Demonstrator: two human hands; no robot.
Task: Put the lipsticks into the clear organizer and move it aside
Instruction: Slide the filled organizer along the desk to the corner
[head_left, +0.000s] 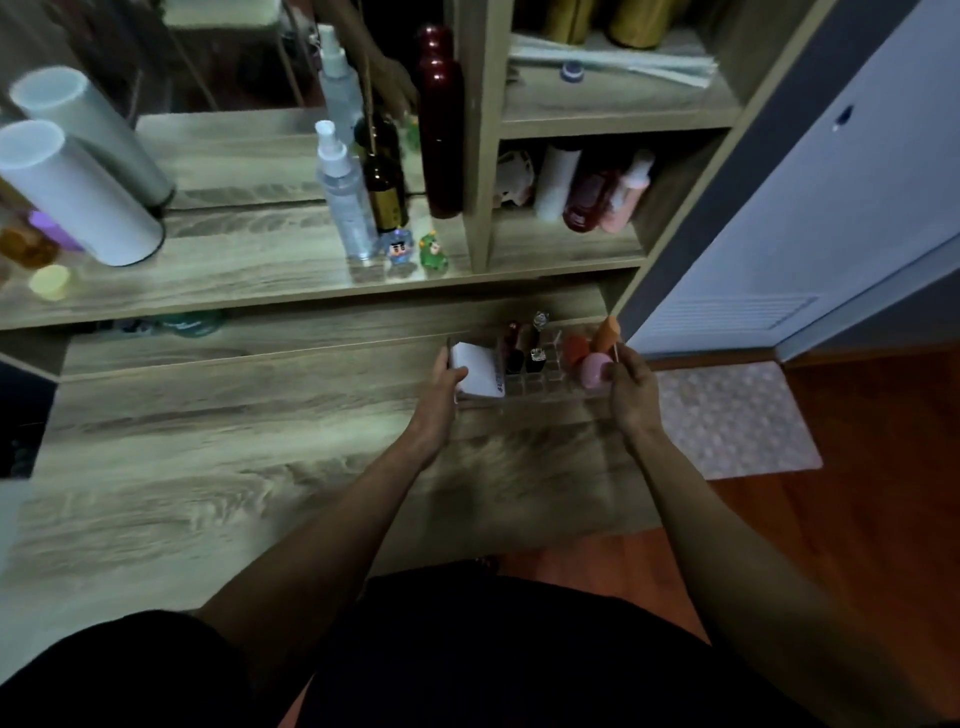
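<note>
The clear organizer (540, 387) sits near the back right corner of the wooden desk (208, 467). Several lipsticks (524, 348) stand upright in its middle slots. A white box (480, 371) fills its left end, and pink and orange sponges (592, 358) fill its right end. My left hand (444, 389) grips the organizer's left end, thumb on the white box. My right hand (631, 387) grips its right end beside the pink sponge.
A raised shelf behind holds spray bottles (345, 202), a dark bottle (387, 187), a tall red bottle (440, 124), two small figurines (415, 252) and white cylinders (78, 192). Shelf cubbies with bottles stand at right. A mat (737, 421) lies on the wooden floor beyond the desk's right edge.
</note>
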